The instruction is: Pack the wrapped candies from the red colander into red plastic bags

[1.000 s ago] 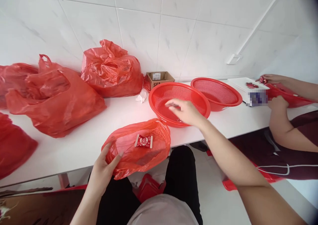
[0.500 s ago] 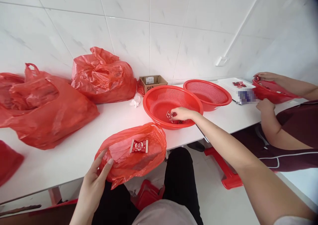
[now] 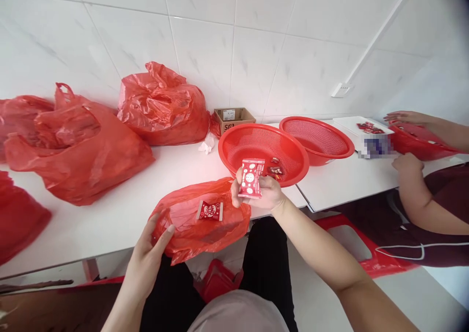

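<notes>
My left hand (image 3: 148,251) grips the near left rim of a red plastic bag (image 3: 183,234), which lies spread at the table's front edge with its mouth wide. Inside it rests one wrapped candy (image 3: 210,210), red with pale ends and a printed white emblem. My right hand (image 3: 269,195) is closed on a red packet (image 3: 251,178) with white round markings, held up between the bag and the nearer red basket (image 3: 229,148). A few small wrapped candies (image 3: 275,169) lie on that basket's bottom.
Full red bags (image 3: 110,151) stand along the left and back. A small cardboard box (image 3: 236,114) and crumpled tissue (image 3: 207,143) sit behind the nearer basket. Right of it are a second basket (image 3: 322,151), a white scale (image 3: 346,124) with packets, and another person's hands at a red basket (image 3: 406,139).
My right hand went down into the nearer basket, then came out toward me with the red packet. My left hand keeps hold of the bag, and its candy stays inside.
</notes>
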A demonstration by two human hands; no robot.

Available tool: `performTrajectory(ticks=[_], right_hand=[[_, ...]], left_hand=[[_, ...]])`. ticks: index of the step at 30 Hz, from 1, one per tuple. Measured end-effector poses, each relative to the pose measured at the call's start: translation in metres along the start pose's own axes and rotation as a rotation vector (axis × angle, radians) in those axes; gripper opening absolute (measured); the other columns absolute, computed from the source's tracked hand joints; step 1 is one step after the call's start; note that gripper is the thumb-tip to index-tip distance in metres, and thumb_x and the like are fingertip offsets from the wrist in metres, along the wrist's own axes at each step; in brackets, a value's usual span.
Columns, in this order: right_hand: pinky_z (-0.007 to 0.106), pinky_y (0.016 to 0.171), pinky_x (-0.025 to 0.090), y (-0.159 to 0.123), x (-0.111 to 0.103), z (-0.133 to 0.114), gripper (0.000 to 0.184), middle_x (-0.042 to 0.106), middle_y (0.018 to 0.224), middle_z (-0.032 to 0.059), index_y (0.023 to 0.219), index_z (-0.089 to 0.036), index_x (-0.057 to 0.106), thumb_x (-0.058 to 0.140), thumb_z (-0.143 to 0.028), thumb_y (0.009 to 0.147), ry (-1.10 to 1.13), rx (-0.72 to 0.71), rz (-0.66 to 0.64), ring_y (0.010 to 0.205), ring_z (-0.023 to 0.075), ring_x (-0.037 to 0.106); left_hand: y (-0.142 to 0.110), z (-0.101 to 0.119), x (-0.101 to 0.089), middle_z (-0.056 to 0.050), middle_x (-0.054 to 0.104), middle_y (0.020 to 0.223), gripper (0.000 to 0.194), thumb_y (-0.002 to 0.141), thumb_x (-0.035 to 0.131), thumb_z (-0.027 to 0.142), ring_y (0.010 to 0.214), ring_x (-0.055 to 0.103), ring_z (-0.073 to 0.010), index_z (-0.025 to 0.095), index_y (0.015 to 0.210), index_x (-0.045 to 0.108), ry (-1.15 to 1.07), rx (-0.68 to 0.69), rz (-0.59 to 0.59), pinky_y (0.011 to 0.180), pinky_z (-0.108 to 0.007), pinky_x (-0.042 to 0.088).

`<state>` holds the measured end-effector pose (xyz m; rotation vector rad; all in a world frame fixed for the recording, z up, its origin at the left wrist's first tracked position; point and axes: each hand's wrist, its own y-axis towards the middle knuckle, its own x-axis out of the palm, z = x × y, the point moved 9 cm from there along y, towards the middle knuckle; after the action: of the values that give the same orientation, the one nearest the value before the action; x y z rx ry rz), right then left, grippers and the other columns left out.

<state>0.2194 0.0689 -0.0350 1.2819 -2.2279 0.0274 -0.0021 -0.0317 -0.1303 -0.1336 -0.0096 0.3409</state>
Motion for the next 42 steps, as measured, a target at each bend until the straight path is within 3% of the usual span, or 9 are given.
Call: performTrajectory(ticks=[8,15,19,24,28,30,33,38,42], right_hand=[[0.031,0.076,0.049,0.013,0.006,0.056,0.031,0.065,0.09,-0.0006,0.092,-0.022,0.05,0.075,-0.031,0.077,-0.662,0.197,0.111,0.08,0.0153,0.063],[0.037,0.085,0.049,0.022,-0.003,0.081,0.031,0.067,0.117,0.0088,0.12,-0.021,0.055,0.061,-0.022,0.089,-1.365,0.132,0.269,0.1,0.0218,0.064],[0.035,0.087,0.051,0.021,0.001,0.053,0.036,0.063,0.128,0.0109,0.127,-0.02,0.055,0.058,-0.025,0.092,-1.358,0.043,0.308,0.103,0.0198,0.065],[0.031,0.086,0.05,0.006,-0.035,-0.052,0.024,0.071,0.11,0.0046,0.113,-0.023,0.062,0.054,-0.035,0.094,-1.5,-0.02,0.511,0.098,0.0165,0.066],[0.035,0.086,0.048,-0.023,-0.12,-0.081,0.043,0.064,0.123,0.0112,0.13,-0.022,0.054,0.059,-0.035,0.089,-1.824,0.684,0.564,0.105,0.0239,0.064],[0.034,0.079,0.048,-0.043,-0.152,-0.07,0.045,0.067,0.114,0.0137,0.118,-0.018,0.063,0.072,-0.028,0.075,-1.805,0.977,0.473,0.099,0.0276,0.065],[0.031,0.073,0.047,-0.055,-0.17,-0.049,0.027,0.07,0.095,0.0111,0.088,-0.017,0.07,0.077,-0.016,0.062,-1.722,1.045,0.381,0.089,0.0268,0.066],[0.028,0.061,0.047,-0.05,-0.167,-0.037,0.009,0.07,0.074,0.0046,0.073,-0.018,0.067,0.074,-0.019,0.069,-1.489,0.899,0.368,0.067,0.0197,0.066],[0.026,0.063,0.054,-0.033,-0.144,-0.059,0.023,0.074,0.093,0.0099,0.09,-0.017,0.065,0.051,-0.034,0.094,-1.309,0.634,0.501,0.072,0.0157,0.07]], left_hand=[[-0.003,0.007,0.005,-0.009,0.051,0.147,0.068,0.082,0.065,0.047,0.133,0.049,-0.0277,0.026,0.144,0.046,0.0,0.048,0.002,0.11,-0.039,0.041],[-0.003,0.01,0.006,-0.009,0.048,0.148,0.072,0.082,0.067,0.04,0.136,0.045,-0.0285,0.027,0.147,0.039,0.05,0.057,0.001,0.113,-0.043,0.035],[0.0,0.005,0.001,-0.008,0.047,0.149,0.074,0.083,0.065,0.035,0.137,0.043,-0.0277,0.029,0.15,0.034,0.12,0.09,-0.01,0.114,-0.043,0.034],[0.003,0.001,-0.003,-0.007,0.044,0.152,0.069,0.084,0.064,0.036,0.141,0.039,-0.0275,0.03,0.148,0.039,0.167,0.088,-0.012,0.116,-0.043,0.031],[0.003,0.0,-0.002,-0.008,0.045,0.151,0.069,0.081,0.067,0.041,0.138,0.042,-0.0306,0.027,0.145,0.044,0.135,0.061,-0.011,0.114,-0.047,0.034],[0.004,0.0,-0.001,-0.009,0.047,0.15,0.07,0.08,0.068,0.043,0.136,0.045,-0.0315,0.027,0.144,0.045,0.121,0.041,0.001,0.113,-0.048,0.036],[0.004,0.002,0.002,-0.008,0.049,0.148,0.068,0.079,0.069,0.045,0.135,0.047,-0.0317,0.028,0.141,0.049,0.137,0.043,0.001,0.113,-0.047,0.037],[0.002,0.008,0.007,-0.006,0.05,0.147,0.066,0.08,0.068,0.047,0.134,0.047,-0.0308,0.03,0.141,0.047,0.144,0.04,-0.018,0.112,-0.048,0.038],[0.0,0.009,0.007,-0.005,0.047,0.15,0.071,0.081,0.068,0.045,0.138,0.043,-0.0291,0.033,0.145,0.041,0.125,0.042,-0.014,0.113,-0.046,0.037]])
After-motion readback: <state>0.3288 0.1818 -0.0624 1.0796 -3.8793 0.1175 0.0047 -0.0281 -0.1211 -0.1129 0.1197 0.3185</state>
